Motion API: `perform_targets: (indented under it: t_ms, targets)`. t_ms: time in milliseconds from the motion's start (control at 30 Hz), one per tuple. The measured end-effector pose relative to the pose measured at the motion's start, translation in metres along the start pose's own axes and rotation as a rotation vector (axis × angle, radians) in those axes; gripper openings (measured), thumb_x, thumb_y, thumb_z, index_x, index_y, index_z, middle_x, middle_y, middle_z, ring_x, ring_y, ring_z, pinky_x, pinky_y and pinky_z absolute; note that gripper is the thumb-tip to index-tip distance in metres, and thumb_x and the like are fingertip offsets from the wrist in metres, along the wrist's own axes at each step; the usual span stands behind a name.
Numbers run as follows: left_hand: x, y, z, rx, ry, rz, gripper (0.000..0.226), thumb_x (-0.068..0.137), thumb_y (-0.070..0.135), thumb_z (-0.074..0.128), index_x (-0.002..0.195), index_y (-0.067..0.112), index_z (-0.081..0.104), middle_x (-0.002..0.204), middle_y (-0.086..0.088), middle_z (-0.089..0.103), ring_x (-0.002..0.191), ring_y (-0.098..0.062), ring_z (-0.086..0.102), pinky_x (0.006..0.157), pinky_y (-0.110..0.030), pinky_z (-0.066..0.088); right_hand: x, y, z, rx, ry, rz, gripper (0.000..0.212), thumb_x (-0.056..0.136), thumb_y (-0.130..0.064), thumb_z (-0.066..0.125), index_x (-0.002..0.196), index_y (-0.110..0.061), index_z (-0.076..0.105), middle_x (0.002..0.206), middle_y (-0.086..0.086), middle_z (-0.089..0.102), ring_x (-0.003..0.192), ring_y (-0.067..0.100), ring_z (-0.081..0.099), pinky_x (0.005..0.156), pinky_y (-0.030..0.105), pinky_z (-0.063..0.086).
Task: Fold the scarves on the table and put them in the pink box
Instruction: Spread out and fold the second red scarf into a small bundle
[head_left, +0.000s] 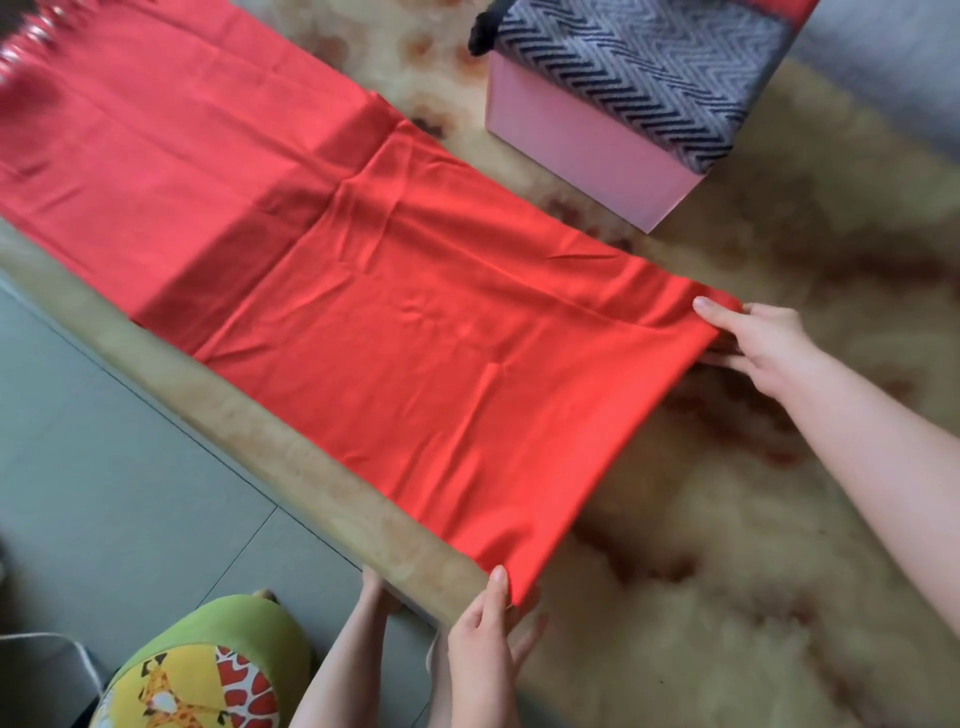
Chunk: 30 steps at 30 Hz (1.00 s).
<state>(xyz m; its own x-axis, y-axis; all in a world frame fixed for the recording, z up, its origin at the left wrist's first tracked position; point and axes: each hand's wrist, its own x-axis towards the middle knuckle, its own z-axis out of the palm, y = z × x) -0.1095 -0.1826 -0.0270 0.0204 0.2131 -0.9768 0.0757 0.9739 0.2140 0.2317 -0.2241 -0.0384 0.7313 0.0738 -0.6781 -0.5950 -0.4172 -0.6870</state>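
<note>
A long red scarf (395, 332) lies flat across the table, one end doubled back over itself, its fringed end at the top left. My left hand (488, 639) pinches the near corner of the folded end at the table's front edge, thumb on top. My right hand (753, 343) pinches the far corner of the same end, thumb above and fingers beneath the cloth. The pink box (582, 150) stands at the top right, apart from the scarf, with a folded grey and black zigzag scarf (654, 67) lying in it and a bit of red cloth behind that.
The table (727, 571) has a mottled beige and brown top, with its front edge running diagonally from left to bottom middle. Below it are grey floor tiles (104, 467) and a green and yellow stool (202, 675) with a giraffe print.
</note>
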Motion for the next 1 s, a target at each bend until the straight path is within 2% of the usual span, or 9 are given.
perform_targets:
  t_ms: [100, 233, 300, 400, 500, 667, 767, 867, 1000]
  targets:
    - [-0.001, 0.009, 0.005, -0.108, -0.047, 0.004, 0.044, 0.074, 0.020, 0.078, 0.109, 0.004, 0.058, 0.095, -0.013, 0.067, 0.087, -0.026, 0.065, 0.068, -0.038, 0.058, 0.003, 0.002, 0.004, 0.040, -0.148, 0.091, 0.015, 0.084, -0.013, 0.068, 0.098, -0.014, 0.060, 0.089, 0.004, 0.069, 0.081, 0.015, 0.067, 0.067, 0.032, 0.059]
    - [0.001, 0.008, 0.014, -0.116, -0.007, -0.039, 0.054, 0.086, -0.006, 0.059, 0.135, 0.006, 0.040, 0.090, -0.009, 0.064, 0.091, -0.024, 0.060, 0.097, -0.039, 0.042, 0.010, 0.004, 0.003, 0.033, -0.144, 0.142, 0.019, 0.084, 0.003, 0.062, 0.088, -0.015, 0.062, 0.063, -0.008, 0.071, 0.072, 0.008, 0.065, 0.062, 0.024, 0.054]
    - [0.000, 0.006, 0.013, -0.112, -0.031, -0.037, 0.047, 0.087, -0.004, 0.058, 0.129, 0.010, 0.043, 0.088, -0.008, 0.066, 0.084, -0.021, 0.061, 0.093, -0.037, 0.046, 0.008, 0.002, 0.002, 0.045, -0.134, 0.139, 0.014, 0.084, 0.000, 0.063, 0.086, -0.014, 0.061, 0.060, -0.009, 0.069, 0.073, 0.008, 0.063, 0.056, 0.021, 0.055]
    - [-0.007, 0.006, 0.010, -0.060, -0.088, -0.024, 0.011, 0.093, 0.001, 0.049, 0.101, 0.006, 0.056, 0.070, 0.000, 0.071, 0.064, -0.015, 0.067, 0.065, -0.028, 0.057, 0.003, 0.001, 0.000, 0.056, -0.104, 0.128, 0.012, 0.081, -0.004, 0.068, 0.083, -0.012, 0.059, 0.066, -0.003, 0.069, 0.068, 0.009, 0.062, 0.052, 0.021, 0.056]
    - [-0.008, 0.008, 0.007, -0.014, -0.045, 0.012, 0.018, 0.097, 0.006, 0.045, 0.084, 0.004, 0.057, 0.060, -0.003, 0.066, 0.046, -0.011, 0.064, 0.049, -0.025, 0.055, 0.000, 0.001, -0.003, 0.043, -0.065, 0.103, 0.020, 0.077, -0.008, 0.074, 0.081, -0.014, 0.055, 0.078, 0.001, 0.059, 0.068, 0.011, 0.055, 0.051, 0.025, 0.057]
    - [0.000, 0.007, 0.002, 0.119, -0.010, 0.067, 0.023, 0.094, 0.022, 0.054, 0.089, 0.001, 0.061, 0.085, -0.019, 0.058, 0.069, -0.025, 0.065, 0.050, -0.028, 0.057, -0.001, 0.003, -0.005, 0.085, -0.103, 0.113, 0.018, 0.080, -0.008, 0.071, 0.093, -0.011, 0.058, 0.082, 0.003, 0.067, 0.061, 0.012, 0.068, 0.057, 0.033, 0.059]
    - [0.002, 0.006, -0.002, 0.203, -0.030, 0.041, 0.022, 0.093, 0.021, 0.057, 0.087, 0.003, 0.064, 0.097, -0.021, 0.061, 0.082, -0.030, 0.064, 0.051, -0.029, 0.057, 0.000, 0.006, -0.005, 0.065, -0.064, 0.124, 0.021, 0.082, 0.001, 0.067, 0.099, -0.007, 0.059, 0.067, -0.001, 0.071, 0.053, 0.009, 0.067, 0.075, 0.038, 0.056]
    - [0.008, 0.007, -0.005, 0.308, -0.063, 0.039, 0.025, 0.094, 0.021, 0.055, 0.080, 0.003, 0.063, 0.083, -0.017, 0.063, 0.070, -0.024, 0.064, 0.048, -0.027, 0.055, -0.003, 0.008, -0.002, 0.039, 0.028, 0.062, 0.032, 0.083, 0.002, 0.066, 0.112, -0.005, 0.052, 0.081, 0.005, 0.066, 0.048, 0.007, 0.065, 0.059, 0.030, 0.058]
    - [0.012, 0.013, -0.002, 0.314, -0.087, 0.034, 0.011, 0.091, 0.012, 0.060, 0.095, 0.010, 0.050, 0.068, -0.003, 0.048, 0.059, -0.012, 0.052, 0.051, -0.021, 0.050, -0.012, 0.013, 0.002, 0.091, -0.116, 0.142, 0.037, 0.084, -0.021, 0.070, 0.114, -0.007, 0.054, 0.099, 0.010, 0.066, 0.078, 0.020, 0.068, 0.057, 0.034, 0.059]
